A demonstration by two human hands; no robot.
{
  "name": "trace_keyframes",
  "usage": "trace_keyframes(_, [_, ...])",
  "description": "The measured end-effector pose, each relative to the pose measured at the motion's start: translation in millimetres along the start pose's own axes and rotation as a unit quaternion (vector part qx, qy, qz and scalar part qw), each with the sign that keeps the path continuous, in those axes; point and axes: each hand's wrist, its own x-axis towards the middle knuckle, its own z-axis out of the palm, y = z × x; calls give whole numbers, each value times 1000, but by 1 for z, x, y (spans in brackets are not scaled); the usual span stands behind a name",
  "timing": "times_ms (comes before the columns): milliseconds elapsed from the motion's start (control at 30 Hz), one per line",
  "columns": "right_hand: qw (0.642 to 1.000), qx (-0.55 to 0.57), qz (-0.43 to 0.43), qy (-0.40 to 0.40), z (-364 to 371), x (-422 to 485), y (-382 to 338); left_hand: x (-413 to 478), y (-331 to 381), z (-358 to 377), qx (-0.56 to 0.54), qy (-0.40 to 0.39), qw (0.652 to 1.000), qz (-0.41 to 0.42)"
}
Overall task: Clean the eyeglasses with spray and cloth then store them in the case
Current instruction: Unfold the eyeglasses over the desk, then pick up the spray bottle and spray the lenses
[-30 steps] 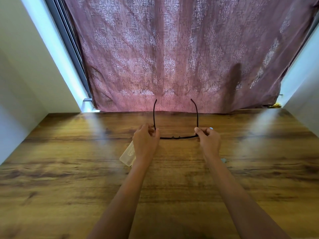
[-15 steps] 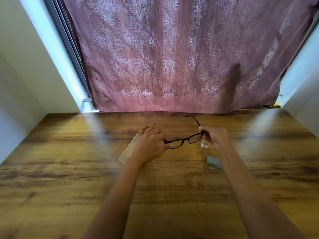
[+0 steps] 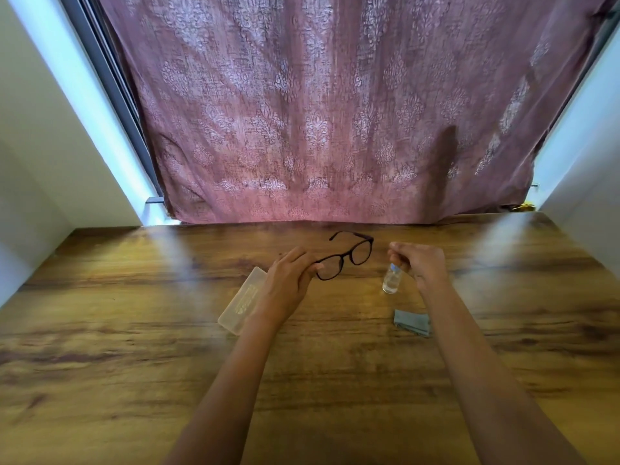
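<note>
Black-framed eyeglasses (image 3: 349,255) hang above the wooden table (image 3: 134,330), temples open and pointing toward the curtain. My left hand (image 3: 288,283) pinches them at the left lens end. My right hand (image 3: 419,263) is off the glasses and curls over the top of a small clear spray bottle (image 3: 392,280) that stands on the table. A translucent plastic case (image 3: 240,305), closed, lies under and left of my left wrist. A folded grey cloth (image 3: 412,322) lies on the table just below the bottle, beside my right forearm.
A patterned mauve curtain (image 3: 335,112) hangs along the table's far edge. White walls (image 3: 40,146) close in on both sides. Bare wood stretches left, right and toward me.
My right hand let go of the glasses and moved right onto the spray bottle. My left hand now holds the glasses alone, turned so that the lenses face me.
</note>
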Motion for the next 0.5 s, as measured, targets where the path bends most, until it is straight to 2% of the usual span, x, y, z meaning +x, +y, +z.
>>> trace_keyframes(100, [993,-63,-79,58,-9,7,6,8,-1,6,-5,-6,1000,-6])
trace_keyframes(267, [949,-240,-176,107,-16,17,26,18,-10,27,-56,35,998,-5])
trace_keyframes(500, [934,-334,-115,50,-15,37,55,30,-22,40,-54,49,997,-8])
